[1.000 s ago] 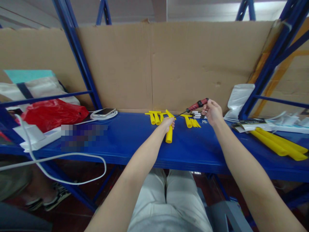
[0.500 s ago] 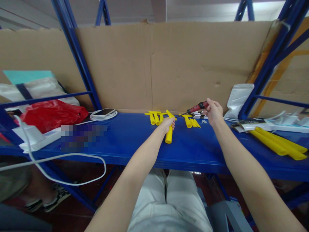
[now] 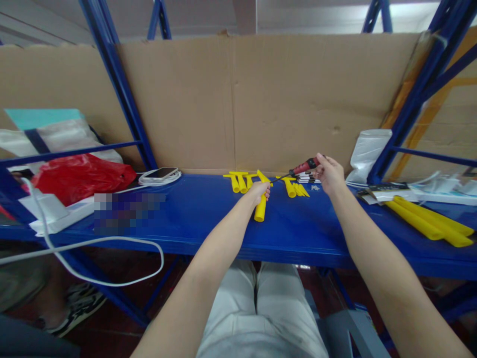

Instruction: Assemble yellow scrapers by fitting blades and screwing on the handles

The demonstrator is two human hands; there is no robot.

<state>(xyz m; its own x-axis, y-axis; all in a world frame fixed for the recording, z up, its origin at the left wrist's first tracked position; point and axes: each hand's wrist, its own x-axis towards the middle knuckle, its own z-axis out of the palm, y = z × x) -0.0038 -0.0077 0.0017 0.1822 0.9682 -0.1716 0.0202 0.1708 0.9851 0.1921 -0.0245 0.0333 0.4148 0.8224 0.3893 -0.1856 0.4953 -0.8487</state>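
My left hand (image 3: 261,191) is closed around a yellow plastic tube (image 3: 260,212) with a slanted yellow piece at its far end. In my right hand (image 3: 329,172) is a screwdriver (image 3: 306,166) with a red and black handle, held by the end of the handle. Its thin shaft points left, and the tip meets the yellow part beside my left fingers; the exact contact is too small to make out. Several yellow T-shaped pieces (image 3: 242,185) lie just beyond my left hand. Another yellow T-shaped piece (image 3: 289,188) and small pointed yellow pieces (image 3: 300,190) lie between my hands.
Small white bits (image 3: 315,188) and black-and-white sticks (image 3: 308,177) lie near my right hand. Long yellow tubes (image 3: 428,221) rest at the right. A phone (image 3: 161,173) on coiled white cable, a red bag (image 3: 85,176) and a power strip (image 3: 69,217) are leftward. Cardboard (image 3: 283,99) stands behind.
My right hand and the screwdriver handle have shifted very slightly. My left hand keeps its hold on the yellow tube. At the lower left, another person's foot has moved.
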